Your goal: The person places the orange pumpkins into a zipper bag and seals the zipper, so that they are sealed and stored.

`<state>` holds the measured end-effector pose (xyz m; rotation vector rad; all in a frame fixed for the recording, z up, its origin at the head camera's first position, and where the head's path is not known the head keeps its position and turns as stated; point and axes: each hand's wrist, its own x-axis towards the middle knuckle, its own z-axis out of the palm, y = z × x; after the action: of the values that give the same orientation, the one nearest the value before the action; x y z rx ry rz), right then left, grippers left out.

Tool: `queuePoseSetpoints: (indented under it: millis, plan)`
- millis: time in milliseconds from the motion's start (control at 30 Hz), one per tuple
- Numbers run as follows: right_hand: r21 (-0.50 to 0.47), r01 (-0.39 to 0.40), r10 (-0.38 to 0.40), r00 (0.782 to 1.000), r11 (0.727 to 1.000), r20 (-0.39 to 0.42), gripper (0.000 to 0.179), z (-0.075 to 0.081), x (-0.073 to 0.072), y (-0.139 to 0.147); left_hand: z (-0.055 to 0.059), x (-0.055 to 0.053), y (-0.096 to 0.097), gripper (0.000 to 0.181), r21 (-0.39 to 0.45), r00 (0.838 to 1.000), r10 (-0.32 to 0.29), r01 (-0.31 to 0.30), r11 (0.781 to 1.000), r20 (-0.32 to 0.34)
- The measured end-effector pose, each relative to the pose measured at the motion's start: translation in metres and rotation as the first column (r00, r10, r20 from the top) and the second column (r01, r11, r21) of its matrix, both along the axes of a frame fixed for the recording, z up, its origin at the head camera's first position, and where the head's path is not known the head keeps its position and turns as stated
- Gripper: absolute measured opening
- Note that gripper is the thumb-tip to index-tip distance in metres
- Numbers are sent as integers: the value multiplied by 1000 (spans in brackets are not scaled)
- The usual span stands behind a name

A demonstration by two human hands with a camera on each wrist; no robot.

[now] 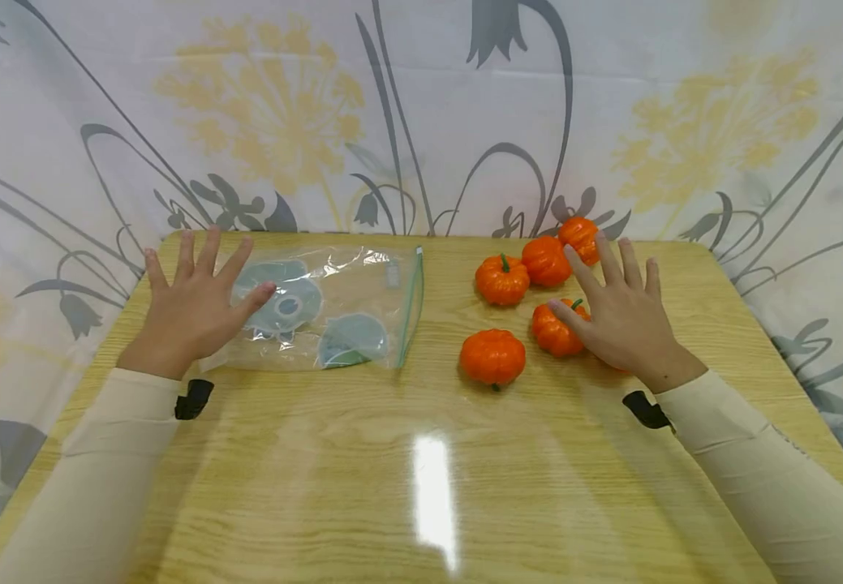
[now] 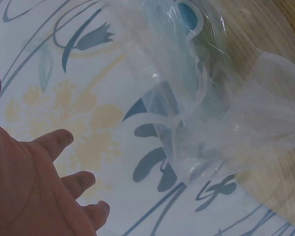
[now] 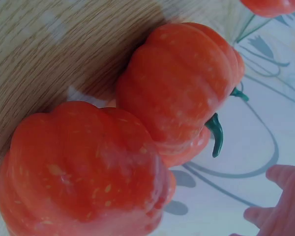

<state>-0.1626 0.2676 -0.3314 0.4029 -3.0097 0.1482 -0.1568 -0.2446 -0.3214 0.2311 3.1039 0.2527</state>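
My left hand (image 1: pixel 191 318), fingers spread, hovers over the left end of a clear zip bag (image 1: pixel 351 280) with pale blue printed shapes and a green zip edge. In the left wrist view the crinkled plastic bag (image 2: pixel 201 123) lies beyond the fingertips. My right hand (image 1: pixel 621 320) is spread above several small orange pumpkins with green stems. One pumpkin (image 1: pixel 554 331) shows by its thumb, and another is mostly hidden beneath the palm. Two pumpkins (image 3: pixel 83 172) fill much of the right wrist view, apart from the fingers. Both hands hold nothing.
Left of the right hand sit a front pumpkin (image 1: pixel 492 357) and a back pumpkin (image 1: pixel 501 281), with two more by the rear edge. All rest on a light wooden table (image 1: pixel 319 470). A flower-patterned curtain (image 1: pixel 421 122) stands behind it.
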Motion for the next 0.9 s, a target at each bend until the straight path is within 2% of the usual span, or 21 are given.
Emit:
queuePoseSetpoints:
  millis: [333,433,500,567,633,733,800,833,900]
  plan:
    - [18,-21,20,1000,1000,17,78,7,5,-8,-4,4,-1,84,11,1000,6,-6,1000,16]
    - [-10,-28,28,999,1000,39,77,12,8,-14,-3,5,1,84,27,1000,4,-4,1000,12]
    - [-59,-44,46,999,997,24,72,14,13,-20,-1,6,6,81,49,1000,-4,5,999,-20]
    - [-142,-72,72,997,987,-3,64,16,17,-28,0,8,14,73,68,995,-26,33,997,-93]
    - [-230,-110,101,994,967,-52,52,16,23,-39,1,10,26,61,94,978,-61,81,992,-198]
    - [-344,-158,128,986,925,-109,39,11,33,-54,-4,16,48,43,119,922,-119,174,978,-367]
    - [-395,-179,137,982,901,-132,35,6,38,-62,-9,19,63,37,140,891,-149,228,963,-428]
    - [-420,-187,141,980,888,-138,34,4,41,-66,-11,21,71,35,149,884,-159,246,958,-439]
    - [-456,-186,138,981,871,-137,32,-2,45,-72,-15,25,85,35,156,887,-179,267,951,-427]
